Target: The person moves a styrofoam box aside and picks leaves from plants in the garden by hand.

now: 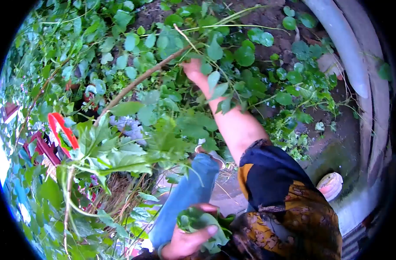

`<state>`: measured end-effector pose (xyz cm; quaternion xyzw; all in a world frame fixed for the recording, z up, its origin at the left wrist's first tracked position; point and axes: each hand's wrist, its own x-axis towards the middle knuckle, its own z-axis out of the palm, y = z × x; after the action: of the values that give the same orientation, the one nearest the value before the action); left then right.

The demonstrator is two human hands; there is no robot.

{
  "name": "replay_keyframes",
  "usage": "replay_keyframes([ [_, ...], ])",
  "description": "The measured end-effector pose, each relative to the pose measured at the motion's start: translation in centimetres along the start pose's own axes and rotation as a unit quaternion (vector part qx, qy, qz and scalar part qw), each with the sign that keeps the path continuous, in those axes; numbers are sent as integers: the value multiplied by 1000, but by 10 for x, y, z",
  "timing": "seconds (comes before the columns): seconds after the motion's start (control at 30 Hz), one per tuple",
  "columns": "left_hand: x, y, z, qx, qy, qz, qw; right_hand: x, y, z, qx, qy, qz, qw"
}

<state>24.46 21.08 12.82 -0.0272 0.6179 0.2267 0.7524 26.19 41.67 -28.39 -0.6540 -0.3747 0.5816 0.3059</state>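
Observation:
My left hand (187,243) is low in the view, near my jeans, with its fingers and thumb closed round a bunch of loose green leaves (197,222). My right hand (193,71) reaches far forward into the plants, below a brown woody stem (141,78). Foliage and the angle hide most of its fingers, so I cannot make out their pose or whether they grip anything. Round green leaves (244,55) grow just to the right of that hand. Broad lobed leaves (120,151) hang nearer to me on the left.
Curved grey pipe-like lengths (345,47) border the plants at the right. A pale shoe-like object (330,186) lies on the damp ground beside my sleeve. A red ring-shaped piece (61,134) shows among leaves at the left, and thin stems cross in front of me.

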Motion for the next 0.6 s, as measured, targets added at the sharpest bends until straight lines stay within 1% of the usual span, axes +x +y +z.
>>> replay_keyframes([
  [0.03,-1,3,2,-28,1,-32,999,6,0,6,29,-24,30,999],
  [0.07,0,2,1,-11,10,-23,1000,9,2,10,83,-37,-67,994],
  [0.1,2,-1,-1,5,18,-15,1000,7,7,13,51,-4,-62,997],
  [0.13,2,-2,-3,21,26,-9,999,5,2,9,37,5,-66,997],
  [0.17,2,1,-5,26,1,-4,1000,2,1,5,23,20,-74,997],
  [0.23,-2,6,-2,23,17,-3,1000,-7,2,-5,-14,58,-91,994],
  [0.27,-3,9,0,22,22,-1,1000,-12,9,-8,-53,95,-125,986],
  [0.3,-3,6,-3,10,5,0,1000,-5,34,-4,-63,123,-142,980],
  [0.37,0,-2,-12,-11,-30,5,999,-10,27,-10,-44,151,-111,981],
  [0.4,-1,1,-12,-6,-32,7,999,-13,24,-14,-34,165,-95,981],
  [0.47,-2,7,-10,6,-35,8,999,-15,2,-24,-159,132,-60,977],
  [0.53,-2,8,-12,32,-35,23,999,-19,4,-24,-274,184,-195,924],
  [0.57,-1,9,-13,35,-37,22,998,-15,13,-23,-303,189,-198,913],
  [0.6,-1,9,-14,39,-38,20,998,-12,24,-21,-310,178,-181,916],
])
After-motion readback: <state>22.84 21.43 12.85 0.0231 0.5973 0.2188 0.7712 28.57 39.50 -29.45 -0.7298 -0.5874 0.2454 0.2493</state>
